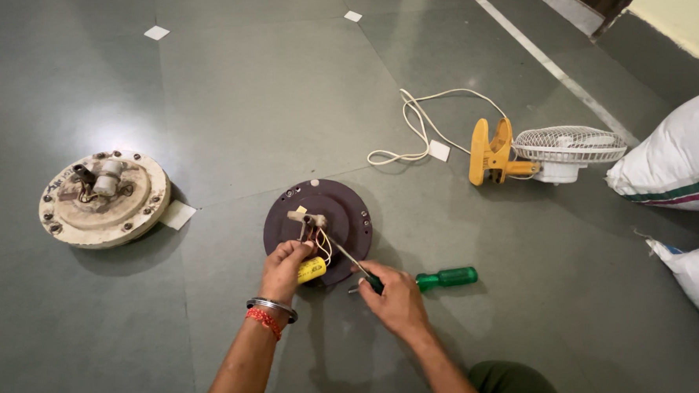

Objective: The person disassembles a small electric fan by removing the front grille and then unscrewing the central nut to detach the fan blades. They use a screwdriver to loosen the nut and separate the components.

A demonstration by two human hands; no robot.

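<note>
At left on the grey floor [236, 97], round cream motor housing [103, 198]. Centre frame: left hand [285, 270] pinching yellow cylindrical capacitor [312, 269] over dark round metal plate [319, 221]; right hand [392, 299] gripping thin screwdriver [352, 259]. Beside it, green-handled screwdriver [446, 278]; upper right, white clip fan with yellow clamp [548, 152].

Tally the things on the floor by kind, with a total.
Fan motors: 2, dark and cream
Clip fans: 1
Screwdrivers: 2, one in the right hand, green one
Capacitors: 1, yellow
Sacks: 2
Total: 8
</note>
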